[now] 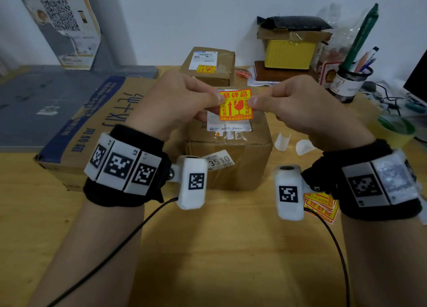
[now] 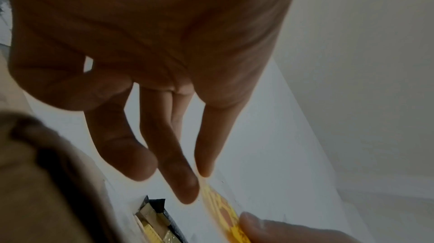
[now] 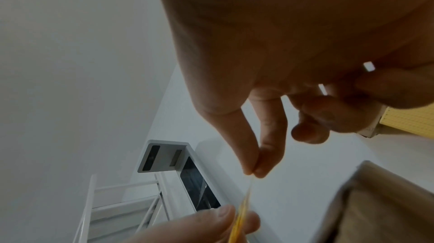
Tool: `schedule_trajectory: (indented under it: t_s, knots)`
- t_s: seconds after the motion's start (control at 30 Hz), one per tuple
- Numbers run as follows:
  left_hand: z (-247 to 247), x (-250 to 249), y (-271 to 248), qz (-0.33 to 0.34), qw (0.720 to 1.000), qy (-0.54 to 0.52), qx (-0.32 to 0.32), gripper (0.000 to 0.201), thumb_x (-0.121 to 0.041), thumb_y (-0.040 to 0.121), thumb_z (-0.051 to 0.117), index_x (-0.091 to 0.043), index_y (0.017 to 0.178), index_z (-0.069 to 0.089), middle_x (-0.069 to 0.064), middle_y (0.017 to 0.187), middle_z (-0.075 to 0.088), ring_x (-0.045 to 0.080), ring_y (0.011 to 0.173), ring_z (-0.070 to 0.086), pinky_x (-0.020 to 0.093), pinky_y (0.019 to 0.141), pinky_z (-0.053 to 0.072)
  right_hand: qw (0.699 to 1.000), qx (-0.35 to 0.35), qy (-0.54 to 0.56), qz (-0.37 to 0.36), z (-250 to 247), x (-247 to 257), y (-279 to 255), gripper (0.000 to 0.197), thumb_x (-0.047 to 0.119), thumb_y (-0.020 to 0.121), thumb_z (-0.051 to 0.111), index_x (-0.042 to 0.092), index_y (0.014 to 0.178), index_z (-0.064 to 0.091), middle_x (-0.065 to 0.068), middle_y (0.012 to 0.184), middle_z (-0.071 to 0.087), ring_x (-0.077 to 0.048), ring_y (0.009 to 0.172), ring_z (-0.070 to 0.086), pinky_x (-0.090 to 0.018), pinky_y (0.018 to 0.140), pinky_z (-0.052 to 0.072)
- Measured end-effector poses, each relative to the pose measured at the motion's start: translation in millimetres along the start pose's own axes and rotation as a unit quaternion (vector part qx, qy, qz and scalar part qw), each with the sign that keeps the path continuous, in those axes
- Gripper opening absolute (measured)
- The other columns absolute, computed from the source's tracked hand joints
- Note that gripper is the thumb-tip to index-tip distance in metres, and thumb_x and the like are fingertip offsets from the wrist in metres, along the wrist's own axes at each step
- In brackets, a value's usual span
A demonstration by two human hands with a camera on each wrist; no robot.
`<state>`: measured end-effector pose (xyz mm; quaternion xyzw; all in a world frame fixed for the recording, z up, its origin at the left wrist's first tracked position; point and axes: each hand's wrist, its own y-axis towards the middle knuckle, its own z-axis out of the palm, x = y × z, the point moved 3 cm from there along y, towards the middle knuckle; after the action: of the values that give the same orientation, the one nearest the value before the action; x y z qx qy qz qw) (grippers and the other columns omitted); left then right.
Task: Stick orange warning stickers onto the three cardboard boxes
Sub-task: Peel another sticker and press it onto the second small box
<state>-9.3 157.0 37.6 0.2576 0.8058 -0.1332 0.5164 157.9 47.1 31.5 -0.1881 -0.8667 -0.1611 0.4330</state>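
Note:
An orange warning sticker [image 1: 235,105] is held in the air above the middle cardboard box [image 1: 231,158]. My left hand [image 1: 184,98] pinches its left edge and my right hand [image 1: 284,103] pinches its right edge. In the left wrist view the sticker [image 2: 220,208] shows below the fingertips; in the right wrist view it appears edge-on as a thin sticker [image 3: 244,206]. A small box [image 1: 208,66] at the back carries an orange sticker. A large flat box [image 1: 97,126] with blue print lies at the left. A stack of stickers [image 1: 321,205] lies under my right wrist.
Two curled white backing papers [image 1: 293,142] lie right of the middle box. A yellow box [image 1: 288,52] under a black bag, a mesh pen cup [image 1: 351,82] and cables crowd the back right. A grey mat [image 1: 46,105] covers the left.

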Motion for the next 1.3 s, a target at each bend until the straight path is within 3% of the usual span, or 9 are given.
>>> schedule_trajectory:
  t_s: [0.1, 0.2, 0.27, 0.33, 0.5, 0.73, 0.87, 1.1, 1.3]
  knots:
    - [-0.3, 0.1, -0.1, 0.010, 1.000, 0.024, 0.006, 0.016, -0.021, 0.091, 0.071, -0.010, 0.100, 0.079, -0.004, 0.078, 0.074, -0.006, 0.048, 0.058, 0.003, 0.038, 0.034, 1.000, 0.006, -0.004, 0.016, 1.2, -0.2, -1.0, 0.020, 0.035, 0.093, 0.071, 0.021, 0.085, 0.082, 0.010, 0.046, 0.052, -0.001, 0.043, 0.043, -0.012, 0.042, 0.033]
    - [-1.9, 0.2, -0.1, 0.004, 0.998, 0.055, 0.011, 0.014, -0.025, 0.091, 0.072, -0.014, 0.093, 0.079, -0.014, 0.055, 0.069, -0.004, 0.041, 0.051, 0.002, 0.036, 0.031, 0.999, 0.013, -0.018, 0.025, 3.6, 2.0, -1.5, 0.027, 0.042, 0.089, 0.073, 0.018, 0.081, 0.083, -0.020, 0.075, 0.065, -0.024, 0.067, 0.049, -0.031, 0.057, 0.040]
    - [-2.8, 0.9, -0.9, 0.003, 0.997, 0.076, 0.021, 0.009, -0.026, 0.090, 0.073, -0.019, 0.088, 0.077, -0.021, 0.042, 0.060, -0.006, 0.034, 0.047, 0.001, 0.034, 0.029, 0.999, 0.017, -0.034, 0.035, 5.1, 3.3, -2.2, 0.032, 0.045, 0.087, 0.076, 0.014, 0.086, 0.083, -0.027, 0.103, 0.073, -0.039, 0.090, 0.065, -0.046, 0.076, 0.053]
    - [-3.6, 3.3, -0.1, 0.008, 0.996, 0.086, 0.023, 0.006, -0.025, 0.086, 0.078, -0.019, 0.087, 0.078, -0.018, 0.048, 0.065, -0.013, 0.039, 0.051, 0.001, 0.038, 0.032, 0.998, 0.027, -0.048, 0.040, 6.7, 4.3, -3.4, 0.036, 0.044, 0.085, 0.078, 0.008, 0.089, 0.083, -0.026, 0.109, 0.072, -0.037, 0.108, 0.064, -0.048, 0.087, 0.054]
    - [-4.0, 10.3, 1.9, -0.005, 0.993, 0.119, 0.025, 0.012, -0.026, 0.081, 0.082, -0.019, 0.089, 0.080, -0.017, 0.079, 0.067, -0.019, 0.057, 0.057, -0.003, 0.045, 0.036, 0.996, 0.038, -0.060, 0.057, 9.2, 5.4, -6.6, 0.036, 0.044, 0.085, 0.078, 0.009, 0.092, 0.083, -0.023, 0.111, 0.073, -0.032, 0.105, 0.063, -0.031, 0.063, 0.046]
    - [-3.4, 10.7, 1.5, -0.017, 0.990, 0.135, 0.041, 0.007, -0.030, 0.080, 0.082, -0.025, 0.084, 0.079, -0.023, 0.078, 0.065, -0.011, 0.076, 0.056, 0.009, 0.061, 0.040, 0.994, 0.038, -0.083, 0.058, 10.9, 6.8, -7.3, 0.029, 0.044, 0.083, 0.080, 0.016, 0.088, 0.084, -0.022, 0.108, 0.074, -0.026, 0.079, 0.064, -0.027, 0.054, 0.036]
    - [-3.9, 11.5, 2.7, -0.016, 0.989, 0.135, 0.048, 0.006, -0.030, 0.079, 0.083, -0.027, 0.080, 0.078, -0.023, 0.082, 0.064, -0.007, 0.081, 0.056, 0.012, 0.064, 0.039, 0.993, 0.042, -0.096, 0.052, 10.6, 7.2, -7.0, 0.028, 0.044, 0.082, 0.080, 0.017, 0.088, 0.084, -0.010, 0.088, 0.076, -0.006, 0.062, 0.054, -0.016, 0.045, 0.037]
    - [-3.7, 15.4, 4.8, -0.023, 0.992, 0.116, 0.052, 0.008, -0.028, 0.076, 0.085, -0.026, 0.074, 0.078, -0.019, 0.083, 0.070, -0.004, 0.088, 0.061, 0.018, 0.072, 0.046, 0.992, 0.043, -0.105, 0.048, 12.2, 6.2, -6.4, 0.026, 0.044, 0.081, 0.082, 0.019, 0.088, 0.084, -0.003, 0.093, 0.076, -0.004, 0.065, 0.055, -0.012, 0.046, 0.038]
    - [-3.3, 14.0, 3.0, -0.020, 0.990, 0.130, 0.051, 0.009, -0.032, 0.077, 0.084, -0.026, 0.080, 0.079, -0.021, 0.085, 0.067, -0.006, 0.086, 0.058, 0.014, 0.066, 0.040, 0.992, 0.038, -0.107, 0.053, 13.3, 6.6, -6.4, 0.029, 0.046, 0.080, 0.081, 0.018, 0.089, 0.084, -0.013, 0.097, 0.076, -0.013, 0.071, 0.060, -0.024, 0.053, 0.037]
